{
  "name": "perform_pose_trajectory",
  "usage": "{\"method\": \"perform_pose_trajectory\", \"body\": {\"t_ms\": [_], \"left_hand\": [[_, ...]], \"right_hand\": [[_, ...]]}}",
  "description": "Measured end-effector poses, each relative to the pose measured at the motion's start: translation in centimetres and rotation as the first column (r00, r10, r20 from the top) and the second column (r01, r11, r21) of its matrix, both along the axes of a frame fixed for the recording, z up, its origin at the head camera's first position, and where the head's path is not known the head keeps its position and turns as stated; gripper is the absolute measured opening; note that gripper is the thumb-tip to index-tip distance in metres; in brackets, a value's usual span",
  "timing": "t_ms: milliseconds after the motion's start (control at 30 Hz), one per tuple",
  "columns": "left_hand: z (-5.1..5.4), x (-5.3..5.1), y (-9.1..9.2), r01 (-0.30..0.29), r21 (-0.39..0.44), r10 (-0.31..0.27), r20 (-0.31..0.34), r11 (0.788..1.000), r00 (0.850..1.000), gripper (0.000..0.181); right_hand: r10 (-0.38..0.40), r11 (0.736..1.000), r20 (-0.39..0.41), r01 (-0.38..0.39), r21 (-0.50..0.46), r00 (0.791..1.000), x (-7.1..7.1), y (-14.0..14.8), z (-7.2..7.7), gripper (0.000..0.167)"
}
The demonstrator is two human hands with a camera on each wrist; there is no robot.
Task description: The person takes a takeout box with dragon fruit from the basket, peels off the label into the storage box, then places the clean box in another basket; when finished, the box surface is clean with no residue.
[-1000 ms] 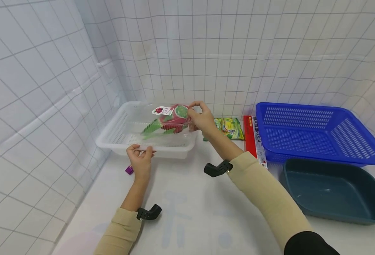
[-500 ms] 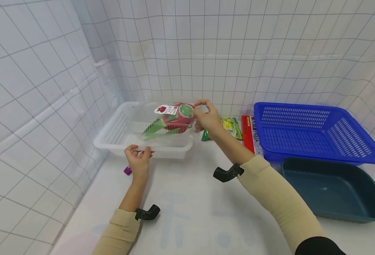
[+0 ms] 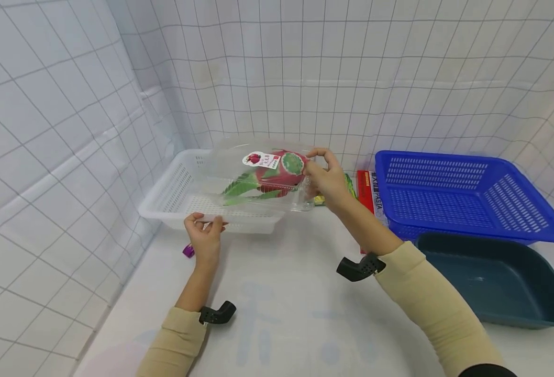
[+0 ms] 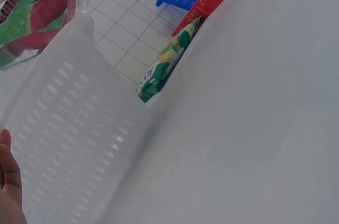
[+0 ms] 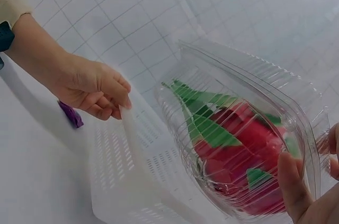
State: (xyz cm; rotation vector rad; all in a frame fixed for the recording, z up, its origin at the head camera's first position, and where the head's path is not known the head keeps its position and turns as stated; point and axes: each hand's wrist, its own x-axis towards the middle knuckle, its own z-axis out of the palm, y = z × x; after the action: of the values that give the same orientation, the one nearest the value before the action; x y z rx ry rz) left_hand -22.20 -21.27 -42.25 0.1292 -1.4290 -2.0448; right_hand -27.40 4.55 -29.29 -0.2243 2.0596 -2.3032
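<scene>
My right hand [image 3: 326,178] pinches the right end of a clear plastic clamshell box [image 5: 238,144]. Inside it lies a red and green dragon fruit [image 3: 281,170], seemingly a model; a white label is on the lid. The box is raised, partly over a white slotted basket [image 3: 164,196]. With thumb and fingers, my left hand [image 3: 204,235] grips the front rim of that basket. In the left wrist view only part of this hand shows at the left edge.
Behind my right hand are a green and yellow snack packet [image 4: 167,62] and a red pasta package [image 3: 366,193]. A blue basket [image 3: 432,196] and a dark green basin [image 3: 494,283] stand at right. A small purple wrapped item [image 3: 189,251] lies left of my left hand.
My right hand has moved to the right with the clamshell box, which now covers more of the snack packet. My left hand has stayed on the white basket's rim.
</scene>
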Motion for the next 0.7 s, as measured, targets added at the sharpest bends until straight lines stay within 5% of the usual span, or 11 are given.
{"method": "perform_pose_trajectory", "body": {"t_ms": [700], "left_hand": [[0.2,-0.3,-0.1,0.001,-0.007,0.0,0.024,1.0,1.0,0.038]], "right_hand": [[-0.022,1.0,-0.026,0.022,-0.016,0.999,1.8,6.8,0.6,0.026]]}}
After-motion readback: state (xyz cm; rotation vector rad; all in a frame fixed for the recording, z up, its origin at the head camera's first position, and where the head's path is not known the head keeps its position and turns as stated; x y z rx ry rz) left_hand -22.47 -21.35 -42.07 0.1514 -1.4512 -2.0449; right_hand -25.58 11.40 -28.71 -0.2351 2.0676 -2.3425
